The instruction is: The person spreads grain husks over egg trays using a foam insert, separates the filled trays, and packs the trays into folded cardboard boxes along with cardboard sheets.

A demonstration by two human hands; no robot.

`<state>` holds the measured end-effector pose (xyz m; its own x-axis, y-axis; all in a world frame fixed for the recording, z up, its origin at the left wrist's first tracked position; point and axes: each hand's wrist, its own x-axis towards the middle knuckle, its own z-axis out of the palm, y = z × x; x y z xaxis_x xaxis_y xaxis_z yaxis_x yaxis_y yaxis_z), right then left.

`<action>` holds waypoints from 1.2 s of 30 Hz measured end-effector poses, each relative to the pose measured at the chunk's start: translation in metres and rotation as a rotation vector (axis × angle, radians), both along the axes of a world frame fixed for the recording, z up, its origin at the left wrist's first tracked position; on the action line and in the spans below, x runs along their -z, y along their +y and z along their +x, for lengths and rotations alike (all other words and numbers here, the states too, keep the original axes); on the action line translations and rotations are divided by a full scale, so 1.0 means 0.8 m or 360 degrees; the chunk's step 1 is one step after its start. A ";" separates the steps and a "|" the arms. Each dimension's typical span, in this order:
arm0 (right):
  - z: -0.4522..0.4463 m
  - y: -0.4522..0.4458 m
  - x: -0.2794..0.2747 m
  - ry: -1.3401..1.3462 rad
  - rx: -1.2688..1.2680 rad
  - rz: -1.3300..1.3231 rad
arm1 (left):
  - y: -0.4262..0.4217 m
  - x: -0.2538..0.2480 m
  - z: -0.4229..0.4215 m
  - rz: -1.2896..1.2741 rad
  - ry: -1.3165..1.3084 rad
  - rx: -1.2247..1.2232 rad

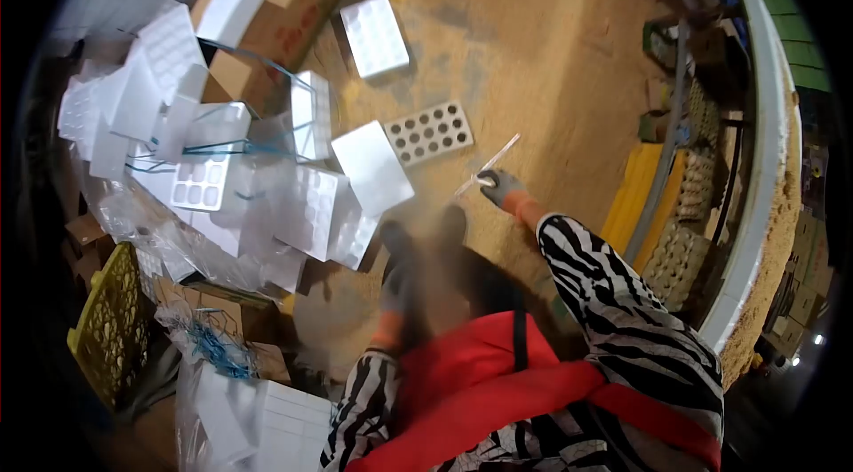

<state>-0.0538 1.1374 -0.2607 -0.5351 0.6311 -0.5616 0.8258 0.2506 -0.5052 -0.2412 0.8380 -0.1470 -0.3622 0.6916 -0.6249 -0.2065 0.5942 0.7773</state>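
Observation:
My right hand [500, 187], in a grey and orange glove, is closed around a thin, pale strip [502, 153] whose exact kind I cannot make out. The strip slants over the brown floor. Close to my legs hangs my left hand [402, 287], gloved the same way; its fingers are smeared and I cannot tell whether they hold anything. Left of the right hand, a tray with rows of dark round holes [430, 133] lies on the floor. A white foam sheet [372, 168] rests beside that tray, and a white foam tray with round hollows [375, 36] lies farther off.
Piled at left are white foam trays [203, 179], blue straps [253, 148] and clear plastic film. Cardboard boxes [298, 1] stand behind them. A yellow crate [111, 325] leans at lower left. Along the right, egg trays [675, 263] sit near a low white-edged wall [766, 161].

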 end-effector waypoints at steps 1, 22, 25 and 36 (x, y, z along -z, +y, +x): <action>-0.012 0.006 0.047 -0.0067 -0.0101 0.0046 | -0.002 0.052 0.016 0.0010 -0.0030 0.0008; -0.045 -0.021 0.197 -0.0125 0.0210 -0.0342 | 0.004 0.264 0.020 -0.0571 -0.0751 -0.0546; 0.031 0.007 0.108 0.0523 0.1627 -0.1190 | -0.013 0.251 0.029 -0.0550 -0.0782 -0.0416; 0.078 -0.102 -0.200 0.0588 0.1343 0.0292 | 0.172 -0.007 0.046 0.0125 -0.0302 0.0383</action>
<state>0.0090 1.0557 -0.1009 0.0153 0.9536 -0.3007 0.5663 -0.2561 -0.7834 -0.2040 0.9754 -0.1413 -0.0641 0.7922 -0.6068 -0.2132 0.5832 0.7839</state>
